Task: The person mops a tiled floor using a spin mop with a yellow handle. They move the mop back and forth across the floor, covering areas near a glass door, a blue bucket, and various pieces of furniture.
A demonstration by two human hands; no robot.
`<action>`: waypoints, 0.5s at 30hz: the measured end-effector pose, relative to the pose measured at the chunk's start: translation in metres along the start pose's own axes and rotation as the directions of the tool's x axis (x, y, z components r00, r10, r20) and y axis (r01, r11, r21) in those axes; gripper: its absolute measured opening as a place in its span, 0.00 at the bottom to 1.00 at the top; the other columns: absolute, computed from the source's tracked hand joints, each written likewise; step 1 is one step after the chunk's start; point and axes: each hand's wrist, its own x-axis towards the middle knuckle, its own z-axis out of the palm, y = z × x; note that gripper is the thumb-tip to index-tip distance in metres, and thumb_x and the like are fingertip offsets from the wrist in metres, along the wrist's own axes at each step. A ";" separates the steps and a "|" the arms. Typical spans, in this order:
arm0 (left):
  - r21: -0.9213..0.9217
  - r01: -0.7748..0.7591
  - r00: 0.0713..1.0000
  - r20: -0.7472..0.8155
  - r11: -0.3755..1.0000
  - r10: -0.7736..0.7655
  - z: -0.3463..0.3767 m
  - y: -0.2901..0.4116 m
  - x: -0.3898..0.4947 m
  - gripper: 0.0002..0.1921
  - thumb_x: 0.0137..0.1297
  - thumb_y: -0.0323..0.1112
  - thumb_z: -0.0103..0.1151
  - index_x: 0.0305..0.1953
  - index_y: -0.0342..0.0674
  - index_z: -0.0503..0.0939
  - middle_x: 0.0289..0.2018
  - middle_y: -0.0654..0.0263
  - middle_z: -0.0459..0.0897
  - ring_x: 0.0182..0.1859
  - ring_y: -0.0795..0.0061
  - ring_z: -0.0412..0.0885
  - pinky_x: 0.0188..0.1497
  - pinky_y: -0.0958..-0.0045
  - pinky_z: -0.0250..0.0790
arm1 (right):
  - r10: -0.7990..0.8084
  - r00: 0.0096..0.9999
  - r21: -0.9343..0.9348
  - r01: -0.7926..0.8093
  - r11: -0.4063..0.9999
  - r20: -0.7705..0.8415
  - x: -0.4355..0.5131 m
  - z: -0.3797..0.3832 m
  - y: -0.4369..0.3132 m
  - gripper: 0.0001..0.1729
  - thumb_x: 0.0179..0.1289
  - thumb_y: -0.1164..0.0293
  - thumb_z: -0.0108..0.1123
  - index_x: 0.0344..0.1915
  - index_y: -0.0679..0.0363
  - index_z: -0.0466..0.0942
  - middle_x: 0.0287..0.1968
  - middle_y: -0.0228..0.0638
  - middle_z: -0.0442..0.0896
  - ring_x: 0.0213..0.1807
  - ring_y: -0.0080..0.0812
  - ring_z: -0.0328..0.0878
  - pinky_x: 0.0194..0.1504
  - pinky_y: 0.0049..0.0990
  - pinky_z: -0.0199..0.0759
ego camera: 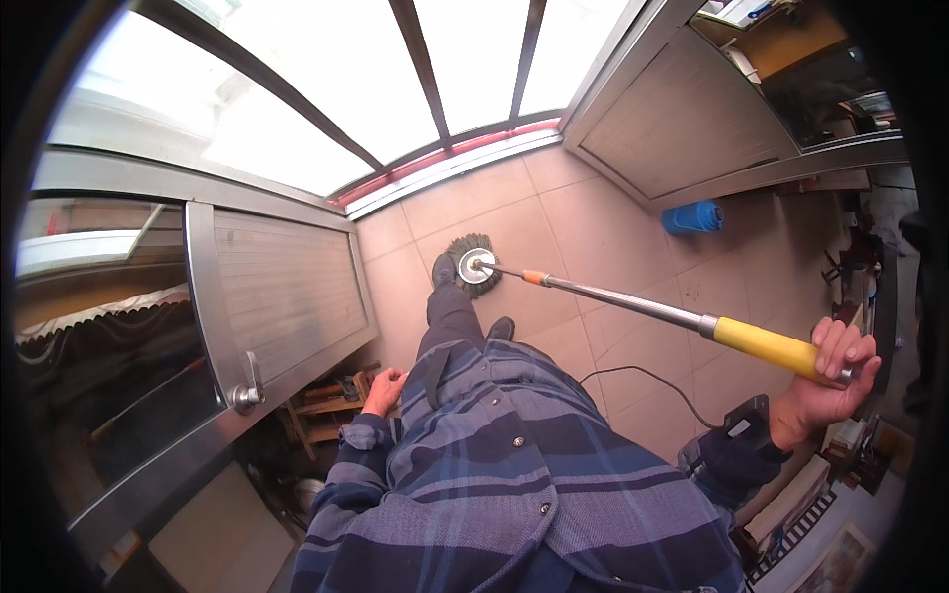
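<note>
My right hand (834,374), at the right, is closed around the end of the yellow grip of a spin mop handle (630,294). The metal pole slants down to the left, with an orange collar partway along. Its round mop head (477,265) with dark grey strands rests on the tiled floor (519,215), against my dark shoe (444,269). My left hand (386,390) hangs low by my left hip, beside the plaid shirt; its fingers are partly hidden, so I cannot tell their pose.
A metal-framed door (289,282) with a lever handle (248,393) stands at the left, another door panel (682,111) at the upper right. Near that panel a blue cylindrical object (692,218) lies on the floor. A wooden rack (326,408) is behind the left door. Barred glazing closes the front.
</note>
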 end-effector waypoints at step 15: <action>-0.003 0.053 0.993 0.103 0.999 -0.053 -0.006 0.010 -0.014 0.21 0.73 0.47 0.65 0.48 0.30 0.83 0.37 0.63 0.88 0.40 0.77 0.82 0.45 0.73 0.75 | 0.000 0.992 -0.026 -0.004 1.000 -0.124 -0.010 -0.028 -0.003 0.18 0.82 0.59 0.44 0.33 0.54 0.72 0.21 0.25 0.67 0.24 0.21 0.62 0.40 0.30 0.58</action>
